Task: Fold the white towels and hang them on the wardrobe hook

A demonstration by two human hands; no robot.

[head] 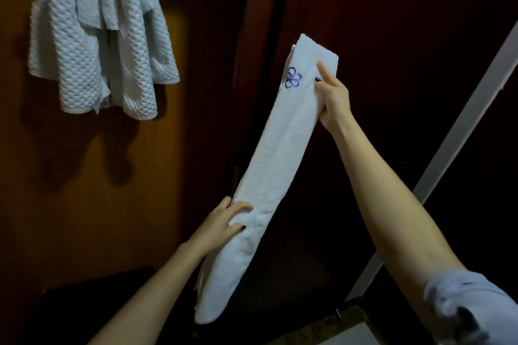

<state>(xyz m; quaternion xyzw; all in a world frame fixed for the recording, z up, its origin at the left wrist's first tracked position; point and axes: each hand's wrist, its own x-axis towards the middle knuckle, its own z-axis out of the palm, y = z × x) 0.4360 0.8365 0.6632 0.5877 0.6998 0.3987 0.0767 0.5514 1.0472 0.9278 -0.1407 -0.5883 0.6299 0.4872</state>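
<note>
While the right hand pinches the folded white towel at its upper right edge (beside the blue emblem), the left hand curls its fingers over the lower left edge; the strip slants freely before the dark wardrobe door, well apart from the hanging quilted robe

Count, this view:
- Grips: 2, my left grip and my right grip.
- White towel, a long folded strip: 1.
- Blue stitched emblem on it: 1.
- Quilted pale cloth hanging upper left: overlapping layers, and I cannot separate them into a number.
- Rolled sleeve: 1.
</note>
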